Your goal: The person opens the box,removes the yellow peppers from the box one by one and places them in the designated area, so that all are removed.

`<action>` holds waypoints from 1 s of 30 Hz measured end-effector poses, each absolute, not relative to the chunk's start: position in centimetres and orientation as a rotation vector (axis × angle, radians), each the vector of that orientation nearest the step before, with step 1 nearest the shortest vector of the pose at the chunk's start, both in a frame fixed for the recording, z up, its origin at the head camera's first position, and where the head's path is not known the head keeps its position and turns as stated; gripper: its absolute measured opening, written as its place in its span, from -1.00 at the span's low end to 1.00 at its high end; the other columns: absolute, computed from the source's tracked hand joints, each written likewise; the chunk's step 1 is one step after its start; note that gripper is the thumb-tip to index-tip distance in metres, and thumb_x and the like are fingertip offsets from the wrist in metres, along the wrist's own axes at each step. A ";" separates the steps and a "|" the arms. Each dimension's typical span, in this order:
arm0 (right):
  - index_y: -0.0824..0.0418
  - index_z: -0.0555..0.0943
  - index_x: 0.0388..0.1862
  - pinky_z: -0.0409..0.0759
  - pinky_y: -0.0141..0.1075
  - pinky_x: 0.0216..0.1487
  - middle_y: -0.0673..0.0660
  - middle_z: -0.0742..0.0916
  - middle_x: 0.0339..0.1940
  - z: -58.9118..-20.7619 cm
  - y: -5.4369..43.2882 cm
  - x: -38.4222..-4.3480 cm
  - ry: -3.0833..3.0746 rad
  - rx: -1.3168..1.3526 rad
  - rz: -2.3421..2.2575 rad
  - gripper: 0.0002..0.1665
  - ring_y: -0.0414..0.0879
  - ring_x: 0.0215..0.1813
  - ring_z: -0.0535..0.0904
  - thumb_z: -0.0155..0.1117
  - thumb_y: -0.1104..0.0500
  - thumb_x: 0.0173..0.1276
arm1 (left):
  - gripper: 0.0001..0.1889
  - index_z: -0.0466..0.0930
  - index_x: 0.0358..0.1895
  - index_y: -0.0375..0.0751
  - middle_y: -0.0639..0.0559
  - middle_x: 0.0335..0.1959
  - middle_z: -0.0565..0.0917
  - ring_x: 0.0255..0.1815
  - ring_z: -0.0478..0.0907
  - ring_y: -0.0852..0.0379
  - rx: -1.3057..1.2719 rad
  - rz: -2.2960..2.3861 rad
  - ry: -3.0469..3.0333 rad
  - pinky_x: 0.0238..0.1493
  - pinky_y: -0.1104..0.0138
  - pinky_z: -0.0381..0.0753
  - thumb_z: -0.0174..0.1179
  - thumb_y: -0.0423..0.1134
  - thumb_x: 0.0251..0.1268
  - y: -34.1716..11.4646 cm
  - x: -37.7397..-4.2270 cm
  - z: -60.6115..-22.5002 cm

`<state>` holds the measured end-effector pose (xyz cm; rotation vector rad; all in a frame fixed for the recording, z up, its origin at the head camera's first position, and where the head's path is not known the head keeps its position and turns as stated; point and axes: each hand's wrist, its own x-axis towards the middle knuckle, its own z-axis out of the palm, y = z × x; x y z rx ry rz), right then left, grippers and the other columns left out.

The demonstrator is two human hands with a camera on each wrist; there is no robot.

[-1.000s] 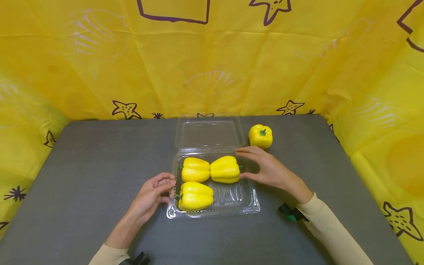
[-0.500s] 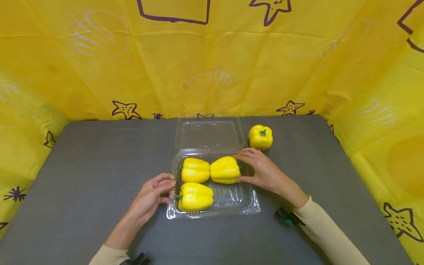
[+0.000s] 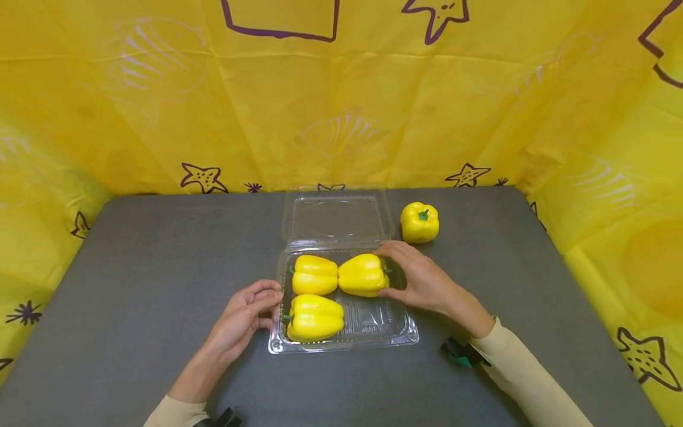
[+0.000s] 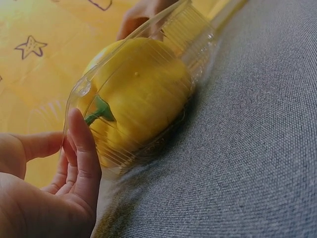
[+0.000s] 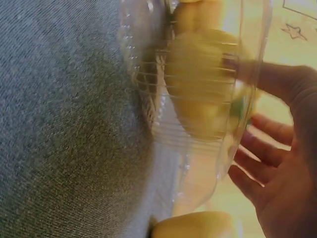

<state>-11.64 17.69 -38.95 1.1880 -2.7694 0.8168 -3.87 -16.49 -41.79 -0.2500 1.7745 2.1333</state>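
Observation:
A clear plastic clamshell container (image 3: 347, 344) lies opened out on the grey table, its lid (image 3: 337, 218) folded back. Inside are three yellow bell peppers: one at back left (image 3: 315, 275), one at back right (image 3: 363, 275), one at front left (image 3: 316, 318). My left hand (image 3: 246, 314) pinches the container's left rim between thumb and fingers, plain in the left wrist view. At the right side, my right hand (image 3: 421, 277) curves its thumb and fingers round the stem end of the back right pepper; the right wrist view is blurred there.
Another yellow bell pepper (image 3: 420, 223) stands on the table beside the lid, just beyond my right hand. The grey table (image 3: 160, 261) ends at the back against a yellow cloth (image 3: 256, 118) printed with starfish and fish, which also hangs at both sides.
My right hand has moved slightly left, its thumb closer in on the back right pepper, which has shifted a little. The left hand stays on the rim.

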 end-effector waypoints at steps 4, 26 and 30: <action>0.22 0.50 0.23 0.45 -0.04 0.29 0.13 0.54 0.22 -38.6 17.6 -11.5 -2.748 1.209 0.883 -0.21 0.05 0.28 0.46 0.60 0.03 0.04 | -0.81 0.42 -0.04 -0.32 0.06 -0.45 0.58 -0.52 0.49 0.18 -0.245 2.141 1.772 -0.53 0.36 0.59 0.17 -0.37 0.37 -16.6 -3.8 -41.8; 0.19 0.51 0.28 0.51 -0.07 0.23 0.10 0.56 0.21 -37.4 17.3 -11.3 -2.784 1.221 0.814 -0.25 0.00 0.21 0.51 0.54 0.03 0.13 | -0.78 0.40 -0.03 -0.34 0.05 -0.46 0.57 -0.51 0.49 0.17 -0.240 2.128 1.770 -0.52 0.36 0.61 0.17 -0.36 0.38 -16.4 -3.9 -41.8; 0.19 0.51 0.26 0.54 -0.06 0.19 0.11 0.53 0.19 -37.3 17.3 -11.3 -2.765 1.235 0.826 -0.29 0.01 0.18 0.52 0.51 0.05 0.14 | -0.77 0.39 -0.02 -0.35 0.05 -0.46 0.57 -0.51 0.49 0.18 -0.236 2.124 1.775 -0.52 0.36 0.62 0.18 -0.35 0.38 -16.4 -3.9 -41.8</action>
